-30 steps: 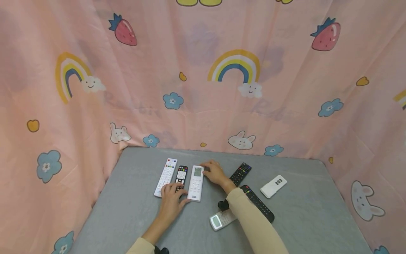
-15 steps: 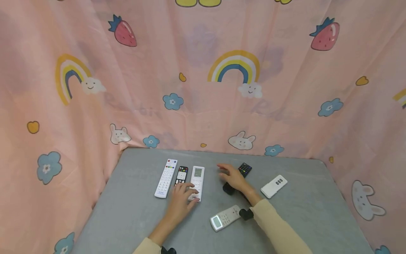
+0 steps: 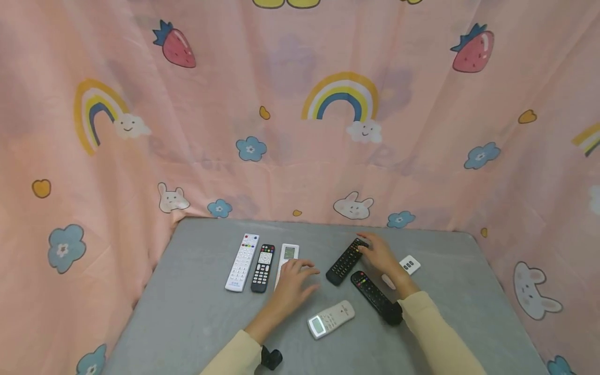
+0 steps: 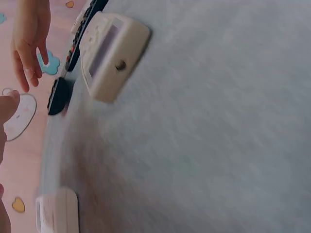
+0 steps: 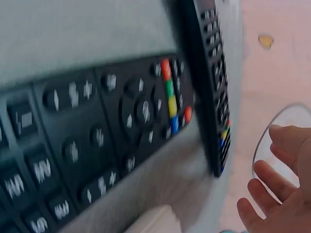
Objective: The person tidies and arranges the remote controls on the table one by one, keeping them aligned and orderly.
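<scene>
My left hand lies flat with straight fingers over the near half of a white remote with a screen. To its left lie a short black remote and a long white remote. My right hand hovers open at the far end of a slanted black remote; in the right wrist view its fingers are spread and hold nothing. A second black remote lies just nearer, seen close up as the black remote in that view. Near me lies a grey-white remote with a display.
A small white remote is half hidden behind my right wrist. All of it rests on a grey table, with a pink patterned curtain hanging close around its back and sides.
My right hand has moved right, from the white screen remote to the far end of the slanted black remote. My left hand has shifted right, from the short black remote onto the white screen remote.
</scene>
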A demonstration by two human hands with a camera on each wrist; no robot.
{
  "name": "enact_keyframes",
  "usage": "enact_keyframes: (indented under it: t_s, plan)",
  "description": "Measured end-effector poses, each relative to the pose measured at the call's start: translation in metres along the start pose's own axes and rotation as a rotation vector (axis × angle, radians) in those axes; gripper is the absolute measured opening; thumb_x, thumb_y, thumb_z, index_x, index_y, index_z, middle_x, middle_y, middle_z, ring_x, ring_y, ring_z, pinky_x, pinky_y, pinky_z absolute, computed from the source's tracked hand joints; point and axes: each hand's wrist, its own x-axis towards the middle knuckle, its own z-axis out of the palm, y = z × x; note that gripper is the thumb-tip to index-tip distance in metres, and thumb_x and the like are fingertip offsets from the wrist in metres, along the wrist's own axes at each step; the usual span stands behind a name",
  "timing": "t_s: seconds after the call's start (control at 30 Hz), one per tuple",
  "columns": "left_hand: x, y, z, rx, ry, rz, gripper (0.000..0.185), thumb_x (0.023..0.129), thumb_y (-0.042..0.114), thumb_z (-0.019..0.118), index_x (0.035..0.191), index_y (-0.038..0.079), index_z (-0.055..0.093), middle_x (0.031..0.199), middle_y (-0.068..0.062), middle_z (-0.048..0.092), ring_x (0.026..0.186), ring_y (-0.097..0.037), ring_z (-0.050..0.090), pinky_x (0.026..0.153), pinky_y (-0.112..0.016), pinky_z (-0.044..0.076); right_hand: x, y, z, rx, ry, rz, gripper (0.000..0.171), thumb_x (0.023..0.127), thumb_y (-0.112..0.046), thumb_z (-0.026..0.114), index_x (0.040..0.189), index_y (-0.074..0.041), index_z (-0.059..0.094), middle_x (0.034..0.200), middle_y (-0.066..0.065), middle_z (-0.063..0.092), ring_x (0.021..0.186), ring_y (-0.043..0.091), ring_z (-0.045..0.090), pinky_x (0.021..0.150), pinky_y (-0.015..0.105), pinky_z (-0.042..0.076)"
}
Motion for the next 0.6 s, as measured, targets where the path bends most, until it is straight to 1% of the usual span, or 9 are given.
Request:
enact_keyframes:
  t_s: [0.1,0.17,0.27,0.33,0.43,0.53,0.6]
  plan:
    - [0.008,0.003,0.006,-0.004,-0.035,-0.002,0.038,0.08,0.032,0.081,0.115,0.021,0.071,0.121,0.003,0.063,0.114,-0.018,0.053,0.099,-0.043,0.042,0.002,0.009,-0.004,-0.009,-0.001,0.029,0.047,0.099,-0.011,0.054,0.142,0.004,0.045,0.143,0.031,0.047,0.132,0.049,0.044,0.111,0.064,0.034]
    - [0.014,0.005,0.01,-0.001,-0.071,-0.015,0.041,0.08,0.032,0.081,0.118,0.02,0.07,0.122,0.002,0.063,0.115,-0.018,0.053,0.1,-0.043,0.042,0.003,0.014,-0.006,-0.017,0.001,0.035,0.048,0.098,-0.011,0.055,0.142,0.005,0.045,0.142,0.031,0.048,0.131,0.049,0.045,0.11,0.064,0.035]
    - [0.022,0.007,0.014,0.001,-0.141,-0.055,0.045,0.082,0.035,0.079,0.124,0.021,0.067,0.125,0.002,0.061,0.117,-0.018,0.052,0.101,-0.041,0.043,0.003,0.019,-0.007,-0.04,0.006,0.026,0.048,0.097,-0.01,0.056,0.142,0.006,0.045,0.14,0.032,0.049,0.129,0.049,0.047,0.109,0.063,0.036]
    - [0.026,0.008,0.016,-0.004,-0.175,-0.081,0.048,0.083,0.037,0.078,0.127,0.021,0.065,0.127,0.002,0.06,0.117,-0.017,0.052,0.101,-0.039,0.044,0.002,0.02,-0.007,-0.055,0.006,0.018,0.048,0.096,-0.009,0.056,0.14,0.007,0.046,0.139,0.032,0.05,0.128,0.049,0.048,0.109,0.063,0.037]
    - [0.033,0.009,0.02,-0.017,-0.201,-0.099,0.051,0.083,0.039,0.077,0.129,0.02,0.064,0.126,0.001,0.06,0.116,-0.018,0.053,0.099,-0.037,0.046,0.003,0.023,-0.006,-0.074,0.008,-0.001,0.047,0.095,-0.007,0.059,0.138,0.009,0.048,0.138,0.032,0.052,0.127,0.049,0.049,0.109,0.062,0.037]
    - [0.037,0.01,0.025,-0.015,-0.213,-0.095,0.054,0.082,0.041,0.077,0.129,0.019,0.064,0.125,0.0,0.061,0.115,-0.018,0.054,0.099,-0.036,0.047,0.004,0.026,-0.004,-0.078,0.006,-0.003,0.047,0.093,-0.006,0.06,0.137,0.01,0.048,0.138,0.033,0.052,0.127,0.05,0.049,0.11,0.062,0.036]
    - [0.039,0.011,0.027,-0.003,-0.22,-0.093,0.055,0.081,0.042,0.078,0.129,0.019,0.064,0.124,0.0,0.062,0.114,-0.018,0.054,0.098,-0.036,0.048,0.004,0.026,-0.004,-0.076,-0.005,0.012,0.048,0.094,-0.007,0.06,0.138,0.009,0.048,0.139,0.032,0.051,0.129,0.05,0.047,0.112,0.062,0.034]
